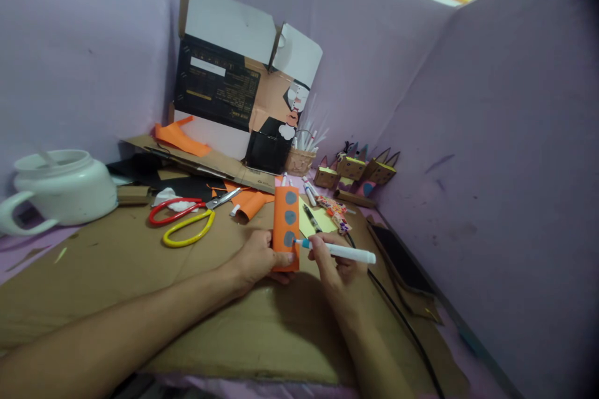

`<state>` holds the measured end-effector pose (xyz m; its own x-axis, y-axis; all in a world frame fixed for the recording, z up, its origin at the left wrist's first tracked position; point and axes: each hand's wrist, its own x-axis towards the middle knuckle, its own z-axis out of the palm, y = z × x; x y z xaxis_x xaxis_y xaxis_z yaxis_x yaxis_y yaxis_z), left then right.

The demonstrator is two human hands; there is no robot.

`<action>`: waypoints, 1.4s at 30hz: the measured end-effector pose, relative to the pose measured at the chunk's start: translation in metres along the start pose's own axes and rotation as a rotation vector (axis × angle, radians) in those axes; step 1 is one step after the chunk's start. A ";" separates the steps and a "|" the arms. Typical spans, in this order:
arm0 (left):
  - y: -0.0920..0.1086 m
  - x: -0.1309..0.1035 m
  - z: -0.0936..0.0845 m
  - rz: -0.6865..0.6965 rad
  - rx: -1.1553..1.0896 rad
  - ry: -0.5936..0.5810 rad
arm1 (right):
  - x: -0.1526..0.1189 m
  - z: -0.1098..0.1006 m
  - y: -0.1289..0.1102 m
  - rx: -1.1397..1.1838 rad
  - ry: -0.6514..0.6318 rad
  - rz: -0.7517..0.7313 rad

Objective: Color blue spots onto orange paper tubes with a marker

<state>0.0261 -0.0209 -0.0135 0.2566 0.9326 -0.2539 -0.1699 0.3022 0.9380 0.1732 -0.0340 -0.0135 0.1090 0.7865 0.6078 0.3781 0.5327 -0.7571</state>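
An orange paper strip (281,224), stiff and upright, bears a column of three grey-blue round spots. My left hand (257,255) grips its lower end, thumb across the front and fingers behind. In my right hand (339,268) is a white marker (350,252) with a blue collar, held like a pen. Its tip meets the strip beside the lowest spot, or very close to it. Just behind my right hand, a dark pen (312,218) lies on a yellow paper sheet (306,227).
Scissors (189,218) with red and yellow handles lie left, near a white pot (70,190). Behind stand an opened cardboard box (262,100) and a basket (299,162) of markers. Small cardboard figures (350,167) are back right. A black cable (407,324) and a phone-like slab (402,259) lie right.
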 end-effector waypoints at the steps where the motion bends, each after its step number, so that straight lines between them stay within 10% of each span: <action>1: 0.000 0.000 0.000 -0.001 0.001 0.001 | 0.000 0.000 0.001 -0.001 -0.004 0.004; 42: 0.000 -0.001 0.000 0.013 -0.002 -0.007 | 0.000 0.001 0.002 0.024 0.004 -0.015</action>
<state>0.0262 -0.0219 -0.0130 0.2609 0.9350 -0.2404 -0.1748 0.2906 0.9407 0.1732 -0.0332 -0.0152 0.1071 0.7772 0.6201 0.3577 0.5519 -0.7534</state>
